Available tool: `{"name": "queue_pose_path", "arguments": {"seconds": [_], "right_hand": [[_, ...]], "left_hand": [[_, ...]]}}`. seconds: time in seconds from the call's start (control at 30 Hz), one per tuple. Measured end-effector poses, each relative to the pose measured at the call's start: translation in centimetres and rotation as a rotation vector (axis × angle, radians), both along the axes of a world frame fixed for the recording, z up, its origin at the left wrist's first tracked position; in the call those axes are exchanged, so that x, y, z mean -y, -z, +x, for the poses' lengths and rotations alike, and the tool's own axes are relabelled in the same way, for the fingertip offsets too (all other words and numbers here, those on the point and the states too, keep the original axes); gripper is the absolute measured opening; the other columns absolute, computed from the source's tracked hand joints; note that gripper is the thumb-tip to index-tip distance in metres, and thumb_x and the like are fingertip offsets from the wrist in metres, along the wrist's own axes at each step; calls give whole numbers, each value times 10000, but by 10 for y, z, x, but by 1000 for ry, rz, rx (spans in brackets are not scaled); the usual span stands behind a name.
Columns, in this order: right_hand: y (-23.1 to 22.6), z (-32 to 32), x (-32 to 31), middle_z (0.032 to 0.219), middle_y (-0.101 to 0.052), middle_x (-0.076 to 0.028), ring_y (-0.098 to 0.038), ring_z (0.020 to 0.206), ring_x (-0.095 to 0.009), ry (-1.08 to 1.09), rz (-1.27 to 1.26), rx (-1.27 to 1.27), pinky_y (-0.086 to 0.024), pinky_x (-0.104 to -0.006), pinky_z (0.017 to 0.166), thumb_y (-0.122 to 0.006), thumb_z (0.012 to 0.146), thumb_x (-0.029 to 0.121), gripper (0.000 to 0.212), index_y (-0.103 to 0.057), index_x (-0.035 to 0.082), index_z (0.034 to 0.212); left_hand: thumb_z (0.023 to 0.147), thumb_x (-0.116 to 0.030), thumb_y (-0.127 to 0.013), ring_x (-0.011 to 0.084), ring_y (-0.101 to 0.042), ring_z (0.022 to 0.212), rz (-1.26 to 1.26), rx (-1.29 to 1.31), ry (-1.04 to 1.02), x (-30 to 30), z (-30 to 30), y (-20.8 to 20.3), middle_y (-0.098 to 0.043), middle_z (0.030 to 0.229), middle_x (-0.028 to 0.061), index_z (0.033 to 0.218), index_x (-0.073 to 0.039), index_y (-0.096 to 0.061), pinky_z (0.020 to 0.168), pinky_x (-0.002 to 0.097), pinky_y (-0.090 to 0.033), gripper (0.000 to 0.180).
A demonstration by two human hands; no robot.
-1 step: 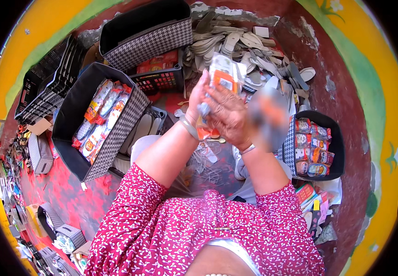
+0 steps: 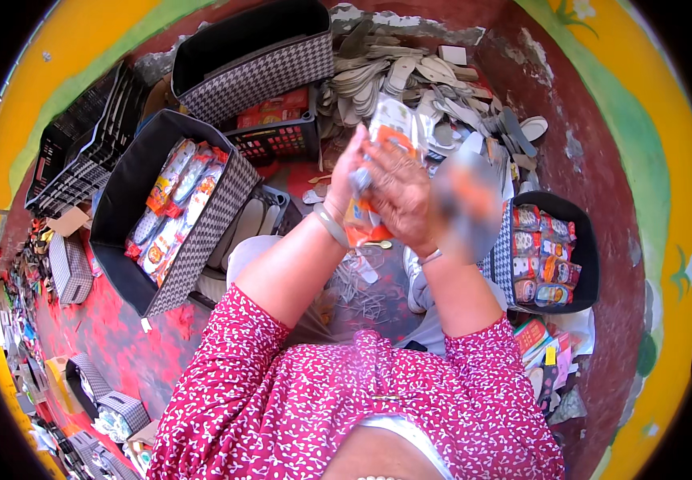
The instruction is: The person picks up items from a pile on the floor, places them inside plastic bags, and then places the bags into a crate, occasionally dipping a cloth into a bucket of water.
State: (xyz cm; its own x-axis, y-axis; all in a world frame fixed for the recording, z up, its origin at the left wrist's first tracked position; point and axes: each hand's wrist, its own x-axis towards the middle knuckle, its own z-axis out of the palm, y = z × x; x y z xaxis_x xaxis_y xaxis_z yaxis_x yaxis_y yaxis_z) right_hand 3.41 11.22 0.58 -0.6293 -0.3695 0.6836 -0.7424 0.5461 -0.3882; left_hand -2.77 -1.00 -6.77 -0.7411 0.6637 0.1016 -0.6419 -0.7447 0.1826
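Both hands meet around a clear plastic package [image 2: 394, 120] with orange and white printing, held above my lap. My left hand [image 2: 344, 178] grips its left side, palm turned inward. My right hand [image 2: 400, 192] presses against its near face, fingers together and slanting up to the left. The package's upper end sticks out beyond the fingers, and an orange lower end [image 2: 359, 226] shows below the palms. Its middle is covered by my hands, so its contents cannot be made out. Beside my right wrist is a smeared grey and orange patch.
A houndstooth bin [image 2: 230, 172] of packaged goods stands left; another bin [image 2: 507, 252] with similar packs stands right. Behind lies a heap of pale insoles [image 2: 398, 72]. Black crates [image 2: 90, 140] and a large dark-lined bin [image 2: 262, 76] are at the back left. String [image 2: 362, 300] litters the floor.
My hands and the package have shifted very slightly, and the package's upper end has moved a little to the right. The bins have not moved.
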Motion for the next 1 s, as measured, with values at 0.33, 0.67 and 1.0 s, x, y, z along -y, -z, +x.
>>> {"name": "queue_pose_path", "arguments": {"seconds": [0.33, 0.67, 1.0], "right_hand": [[-7, -26, -27, 1178, -570, -169, -499, 1162, -342, 524, -218, 2, -419, -376, 959, -595, 860, 171, 283, -608, 24, 1101], [-9, -4, -23, 1227, -525, -204, -483, 1179, -331, 481, -323, 203, -376, -365, 998, -539, 908, 220, 349, -544, 0, 1179], [-6, -10, -25, 1217, -528, -185, -517, 1128, -335, 467, -213, -57, -402, -373, 969, -567, 864, 115, 343, -536, 18, 1192]], "left_hand": [[960, -337, -414, 198, -432, 1218, -352, -243, -74, -38, 43, -63, -414, 1353, 75, 1420, -98, -262, 1024, 342, -342, 540], [919, -285, -479, 209, -479, 1159, -357, -292, -306, -35, 30, -59, -477, 1292, 101, 1361, -23, -343, 1000, 330, -360, 531], [869, -201, -516, 223, -492, 1152, -208, -235, -58, -15, 33, -62, -503, 1247, 117, 1346, -1, -334, 981, 353, -386, 548]]}}
